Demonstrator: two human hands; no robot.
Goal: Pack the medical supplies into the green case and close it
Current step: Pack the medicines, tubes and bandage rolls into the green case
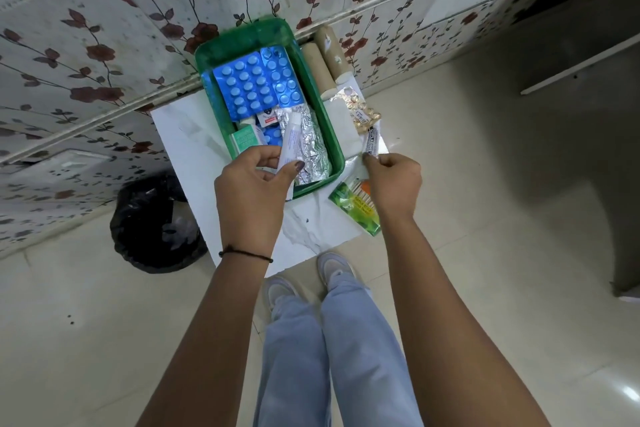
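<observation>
The green case [325, 121] lies open on a small white marble-top table [311, 236]. Inside are blue blister packs [249, 83], silver foil strips [311, 149] and a small green box [246, 139]. My left hand [252, 191] holds a white tube [290, 142] over the case's near end. My right hand [394, 184] pinches a white printed sachet [372, 139] just right of the case. A green packet [356, 208] lies under that hand. Two brown bandage rolls [325, 62] and a gold pill strip [360, 111] lie right of the case.
The table stands against a floral-papered wall [104, 45]. A black bin with a bag [156, 225] sits on the tiled floor to the left. My legs and shoes [311, 288] are just below the table's near edge.
</observation>
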